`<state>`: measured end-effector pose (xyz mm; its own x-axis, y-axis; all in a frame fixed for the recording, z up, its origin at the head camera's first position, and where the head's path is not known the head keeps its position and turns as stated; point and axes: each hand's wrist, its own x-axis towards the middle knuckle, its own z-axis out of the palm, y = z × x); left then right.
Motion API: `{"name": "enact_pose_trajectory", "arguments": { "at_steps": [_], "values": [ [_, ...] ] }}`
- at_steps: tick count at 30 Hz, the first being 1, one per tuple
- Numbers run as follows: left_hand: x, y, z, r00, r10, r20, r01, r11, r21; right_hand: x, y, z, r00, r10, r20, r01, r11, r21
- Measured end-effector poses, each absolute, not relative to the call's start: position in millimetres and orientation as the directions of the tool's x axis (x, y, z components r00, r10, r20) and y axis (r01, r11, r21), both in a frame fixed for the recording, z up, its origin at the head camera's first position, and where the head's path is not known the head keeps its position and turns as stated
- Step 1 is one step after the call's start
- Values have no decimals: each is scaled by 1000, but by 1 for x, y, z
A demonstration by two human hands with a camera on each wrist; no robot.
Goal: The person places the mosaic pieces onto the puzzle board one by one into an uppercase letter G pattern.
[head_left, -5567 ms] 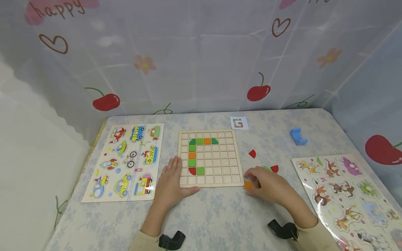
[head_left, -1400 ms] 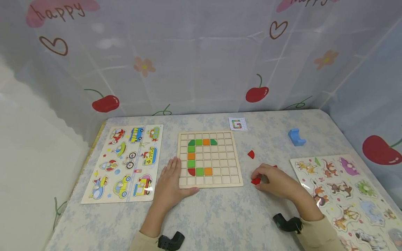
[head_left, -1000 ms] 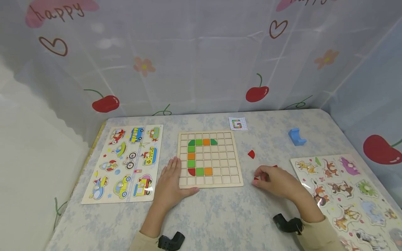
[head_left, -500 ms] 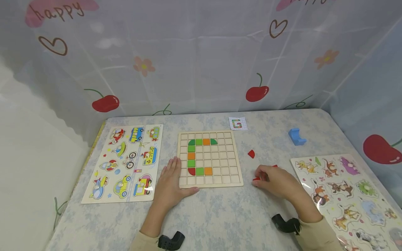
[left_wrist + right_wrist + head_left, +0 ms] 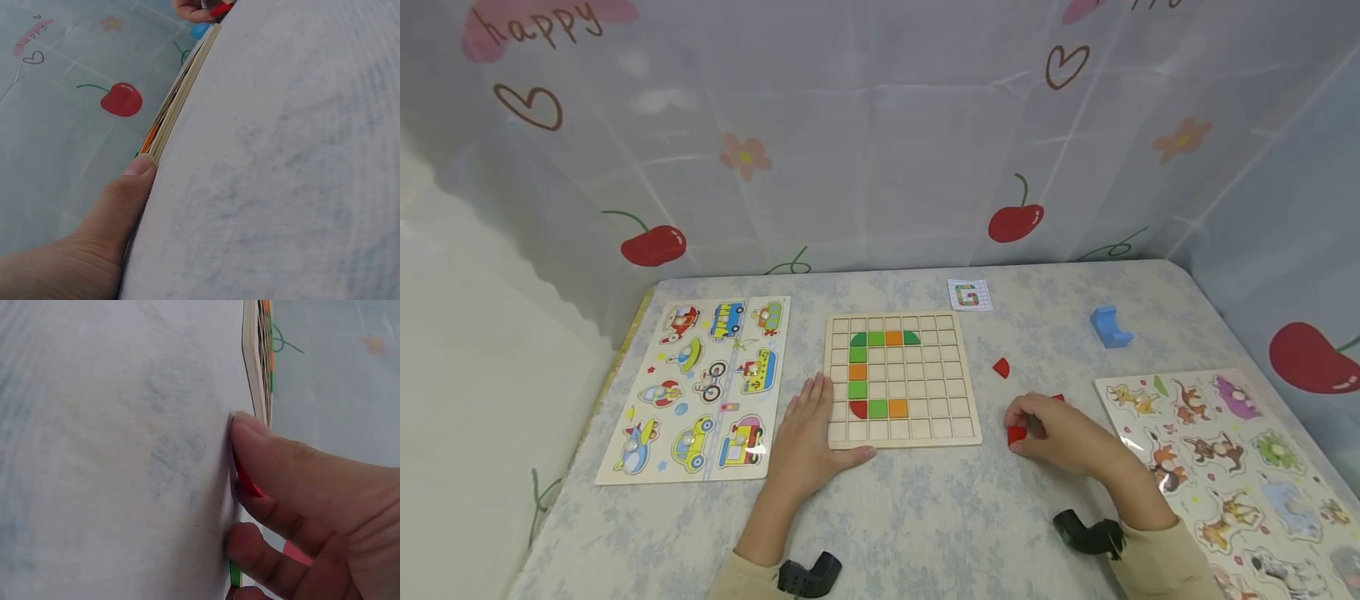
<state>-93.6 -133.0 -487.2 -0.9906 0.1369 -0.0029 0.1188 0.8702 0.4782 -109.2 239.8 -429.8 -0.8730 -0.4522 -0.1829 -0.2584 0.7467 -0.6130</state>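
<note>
A wooden grid board point(image 5: 934, 430) lies mid-table, with green, orange and red tiles forming a partial outline along its top, left side and lower row. My left hand point(image 5: 803, 437) rests flat at its lower left corner, fingers along the left edge. In the left wrist view the thumb point(image 5: 119, 206) touches the board's near edge. To the right of the board, my right hand point(image 5: 1060, 433) pinches a red tile point(image 5: 1017, 436) between thumb and fingers, low over the table. The right wrist view shows that red tile point(image 5: 249, 481) mostly covered by the fingers.
A red quarter-round tile point(image 5: 1002, 367) lies right of the board; another red tile point(image 5: 1058, 397) peeks out behind the right hand. A green tile point(image 5: 235, 574) lies beneath it. Around these are a pattern card point(image 5: 970, 295), blue block point(image 5: 1109, 327), vehicle puzzle point(image 5: 700, 387) and animal puzzle point(image 5: 1217, 450).
The orange tile earlier at the right hand now sits in the board's lower row. The right hand has moved slightly right and holds a red tile, turned in its fingers. The left hand stays put.
</note>
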Motion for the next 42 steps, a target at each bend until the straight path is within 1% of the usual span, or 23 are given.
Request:
{"name": "enact_pose_trajectory", "arguments": {
  "at_steps": [3,10,14,21,24,32,37,42],
  "values": [
    [-94,-133,-487,-991,137,-9,116,871,477,-112,239,-432,-873,-447,-195,-227,726,-650],
    [-95,-133,-488,-991,137,-10,116,874,473,-126,224,-430,-893,-428,-141,-231,703,-673],
    [-94,-133,-488,-991,133,-13,111,872,477,-135,205,-427,-878,-457,-142,-242,681,-691],
    [-95,-132,-488,-991,134,-17,110,876,469,-145,169,-427,-843,-502,-193,-213,642,-737],
    [-94,-133,-488,-991,132,-20,107,876,469,-148,155,-429,-829,-524,-197,-223,632,-743],
    [-95,-133,-488,-991,129,-19,105,876,470,-155,131,-436,-812,-562,-157,-297,630,-717],
    [-95,-133,-487,-991,130,-17,107,877,468,-157,125,-439,-801,-586,-123,-370,646,-668],
    [-95,-133,-487,-991,130,-18,107,878,467,-159,124,-440,-802,-586,-117,-384,655,-651]
  ]
}}
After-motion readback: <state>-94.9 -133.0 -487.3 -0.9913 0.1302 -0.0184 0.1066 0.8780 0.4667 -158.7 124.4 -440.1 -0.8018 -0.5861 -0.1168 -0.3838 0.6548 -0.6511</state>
